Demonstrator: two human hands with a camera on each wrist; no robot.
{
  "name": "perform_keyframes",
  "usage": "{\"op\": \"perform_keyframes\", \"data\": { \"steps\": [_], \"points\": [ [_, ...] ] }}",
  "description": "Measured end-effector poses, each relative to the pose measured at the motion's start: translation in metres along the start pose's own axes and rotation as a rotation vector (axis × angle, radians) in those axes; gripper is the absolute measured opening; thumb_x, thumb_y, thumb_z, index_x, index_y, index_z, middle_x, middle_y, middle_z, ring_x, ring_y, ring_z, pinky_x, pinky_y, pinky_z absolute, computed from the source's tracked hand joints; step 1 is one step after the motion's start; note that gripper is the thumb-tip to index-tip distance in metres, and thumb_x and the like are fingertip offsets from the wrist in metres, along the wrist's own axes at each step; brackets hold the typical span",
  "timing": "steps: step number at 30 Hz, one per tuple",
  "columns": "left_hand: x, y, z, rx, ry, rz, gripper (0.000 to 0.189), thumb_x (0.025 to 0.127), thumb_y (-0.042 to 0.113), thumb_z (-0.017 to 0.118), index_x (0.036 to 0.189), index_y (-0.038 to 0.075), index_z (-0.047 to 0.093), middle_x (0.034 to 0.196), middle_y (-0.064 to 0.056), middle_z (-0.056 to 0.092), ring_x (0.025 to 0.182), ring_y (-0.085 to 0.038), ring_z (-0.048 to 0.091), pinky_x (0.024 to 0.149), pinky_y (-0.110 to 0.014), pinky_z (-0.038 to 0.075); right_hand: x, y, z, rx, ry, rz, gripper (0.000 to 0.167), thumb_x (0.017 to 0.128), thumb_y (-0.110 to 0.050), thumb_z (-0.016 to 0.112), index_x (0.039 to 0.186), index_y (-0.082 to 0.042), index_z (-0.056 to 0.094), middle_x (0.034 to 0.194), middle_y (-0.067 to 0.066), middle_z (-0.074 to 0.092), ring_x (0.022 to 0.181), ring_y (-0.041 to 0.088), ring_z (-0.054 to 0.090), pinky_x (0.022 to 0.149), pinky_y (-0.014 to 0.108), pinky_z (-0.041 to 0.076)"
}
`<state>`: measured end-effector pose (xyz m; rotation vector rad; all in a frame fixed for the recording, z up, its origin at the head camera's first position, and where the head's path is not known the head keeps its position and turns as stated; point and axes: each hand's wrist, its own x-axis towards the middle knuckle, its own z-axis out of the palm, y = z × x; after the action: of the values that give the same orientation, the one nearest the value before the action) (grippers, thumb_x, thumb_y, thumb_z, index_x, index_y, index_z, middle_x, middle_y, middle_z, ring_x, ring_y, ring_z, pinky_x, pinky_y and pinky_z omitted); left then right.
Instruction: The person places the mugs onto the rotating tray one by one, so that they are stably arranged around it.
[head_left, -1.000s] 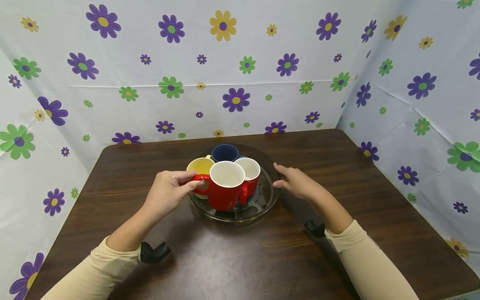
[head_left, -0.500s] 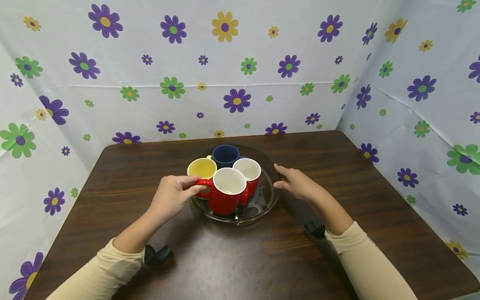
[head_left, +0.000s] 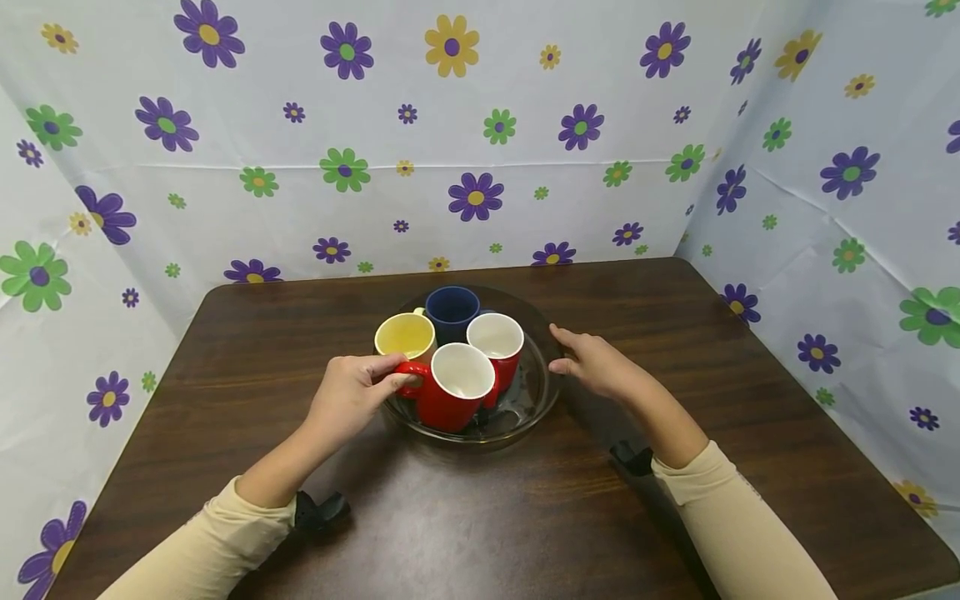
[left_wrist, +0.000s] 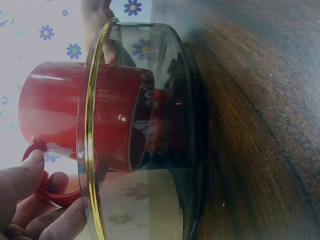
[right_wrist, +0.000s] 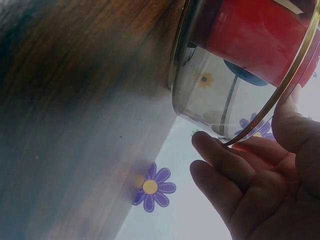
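Observation:
My left hand [head_left: 352,396] pinches the handle of a red mug [head_left: 447,410] with a white inside. In the left wrist view, thumb and fingers close round that red handle [left_wrist: 62,196], and the mug's lower part is down inside the clear glass bowl [left_wrist: 91,120], seen tilted. Behind it in the bowl stand a second red mug [head_left: 507,373], a yellow mug [head_left: 405,335] and a dark blue mug [head_left: 452,307]. At the bowl's right side, my right hand [head_left: 596,364] rests with spread, loose fingers right at the gold-edged rim [right_wrist: 285,82].
The bowl stands on a dark brown wooden table [head_left: 480,517]. Flowered white cloth [head_left: 472,133] hangs behind the table and along both sides. A black strap piece [head_left: 318,510] sticks out from the left wrist, another black piece [head_left: 632,458] from the right.
My left hand has brought the red mug slightly right and down into the front of the bowl, and it leans more. My right hand stays at the rim.

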<state>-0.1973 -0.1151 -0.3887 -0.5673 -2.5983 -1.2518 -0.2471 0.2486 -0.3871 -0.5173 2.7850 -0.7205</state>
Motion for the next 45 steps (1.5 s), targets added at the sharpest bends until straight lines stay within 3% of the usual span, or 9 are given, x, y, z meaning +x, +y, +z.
{"op": "perform_keyframes", "data": {
  "steps": [7, 15, 21, 26, 37, 40, 45],
  "points": [
    [0.001, 0.001, 0.001, 0.003, 0.0, 0.06, 0.028, 0.084, 0.009, 0.082, 0.111, 0.002, 0.078, 0.093, -0.009, 0.078, 0.074, -0.015, 0.072, 0.07, -0.023, 0.059, 0.0, -0.001, -0.002, -0.017, 0.011, -0.014, 0.072, 0.099, -0.022, 0.065, 0.155, 0.006, 0.03, 0.152, 0.03, 0.039, 0.137, 0.047, 0.044, 0.112, 0.059, 0.037],
    [0.001, -0.002, 0.002, 0.082, 0.008, 0.166, 0.02, 0.083, 0.009, 0.083, 0.103, 0.008, 0.08, 0.086, -0.003, 0.077, 0.066, -0.01, 0.063, 0.067, -0.023, 0.059, 0.001, 0.0, -0.001, -0.019, 0.001, -0.014, 0.072, 0.099, -0.023, 0.065, 0.155, 0.006, 0.03, 0.152, 0.03, 0.039, 0.137, 0.048, 0.044, 0.112, 0.059, 0.036],
    [-0.004, 0.001, -0.001, 0.223, 0.07, 0.189, 0.032, 0.081, 0.018, 0.086, 0.11, 0.007, 0.08, 0.092, -0.007, 0.078, 0.071, -0.016, 0.069, 0.065, -0.029, 0.059, 0.002, 0.0, 0.0, -0.012, 0.003, -0.017, 0.071, 0.099, -0.02, 0.065, 0.155, 0.007, 0.03, 0.153, 0.03, 0.038, 0.137, 0.048, 0.043, 0.112, 0.059, 0.036],
    [-0.005, 0.004, -0.004, 0.326, 0.095, 0.224, 0.032, 0.076, 0.018, 0.09, 0.105, 0.007, 0.081, 0.092, -0.005, 0.077, 0.078, -0.02, 0.07, 0.07, -0.037, 0.06, 0.001, -0.002, -0.001, -0.019, 0.003, -0.002, 0.071, 0.099, -0.02, 0.066, 0.154, 0.007, 0.031, 0.153, 0.03, 0.039, 0.137, 0.048, 0.043, 0.112, 0.06, 0.036],
    [-0.007, 0.004, -0.008, 0.36, 0.086, 0.199, 0.03, 0.071, 0.01, 0.092, 0.098, 0.002, 0.081, 0.075, -0.004, 0.064, 0.064, -0.015, 0.05, 0.058, -0.03, 0.05, 0.001, -0.003, -0.001, -0.014, 0.019, -0.014, 0.069, 0.099, -0.017, 0.066, 0.154, 0.008, 0.032, 0.15, 0.031, 0.041, 0.136, 0.049, 0.045, 0.112, 0.06, 0.036],
    [-0.007, 0.002, -0.008, 0.384, 0.078, 0.182, 0.028, 0.071, 0.008, 0.092, 0.096, 0.002, 0.081, 0.073, -0.004, 0.065, 0.06, -0.014, 0.049, 0.055, -0.029, 0.047, 0.0, -0.003, -0.001, -0.014, 0.02, -0.017, 0.069, 0.099, -0.017, 0.066, 0.154, 0.008, 0.032, 0.15, 0.031, 0.041, 0.135, 0.049, 0.045, 0.111, 0.06, 0.036],
    [-0.008, 0.0, -0.006, 0.473, 0.051, 0.137, 0.023, 0.072, 0.019, 0.093, 0.089, 0.01, 0.081, 0.073, -0.001, 0.07, 0.058, -0.014, 0.055, 0.048, -0.029, 0.045, 0.001, -0.003, 0.0, -0.008, 0.022, -0.021, 0.069, 0.099, -0.016, 0.066, 0.154, 0.008, 0.032, 0.15, 0.031, 0.041, 0.135, 0.049, 0.045, 0.111, 0.06, 0.036]
  ]
}}
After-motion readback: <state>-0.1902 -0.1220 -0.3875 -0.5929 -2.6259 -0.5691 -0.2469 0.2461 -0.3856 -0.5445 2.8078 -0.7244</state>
